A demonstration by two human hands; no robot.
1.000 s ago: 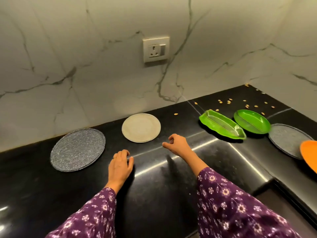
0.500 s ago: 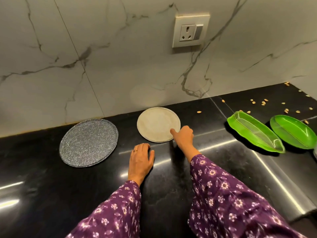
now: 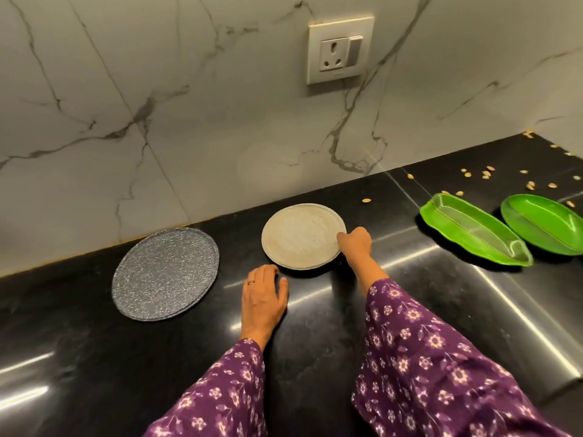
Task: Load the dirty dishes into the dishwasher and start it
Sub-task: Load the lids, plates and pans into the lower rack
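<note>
Round goes the right hand (image 3: 355, 242), off the front edge of the pale beige round plate (image 3: 299, 236) and up to its right rim, where the grip is now curled onto that rim. That plate lies flat on the glossy black stone bench (image 3: 94, 357), close to the marble wall. And the left hand (image 3: 263, 298) rests just in front of the plate, grip apart, fingers flat on the bench, holding nothing. Left of the plate lies a speckled dark grey round plate (image 3: 165, 272). Well to the right sit a bright green leaf-shaped dish (image 3: 473, 233) and a second green dish (image 3: 542, 227), with pale scattered seeds (image 3: 485, 175) behind them.
</note>
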